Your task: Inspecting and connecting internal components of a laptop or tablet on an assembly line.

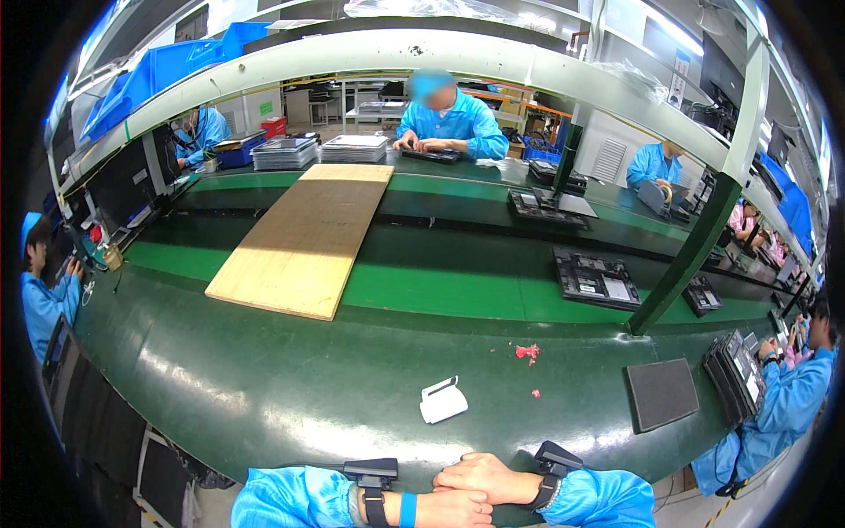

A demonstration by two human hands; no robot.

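At the table's near edge my forearms cross. My right hand (480, 476) lies over my left hand (451, 509), fingers stretched out and pointing left. Beneath it, my left hand has its fingers loosely curled, and no object shows in either hand. Both wrists carry a black strap with a dark box-shaped device; a blue band (407, 509) circles the left wrist too. A small white curved piece with a dark edge (443, 401) rests on the green table (264, 378) just beyond my hands. Farther right are crumpled red scraps (526, 353).
A long wooden board (304, 238) spans the green conveyor belt (458, 290). Open black laptop bases (597, 279) sit right of it. On the near table's right are a dark grey pad (662, 395) and stacked black units (735, 378). A green post (687, 255) stands there. Co-workers surround the line.
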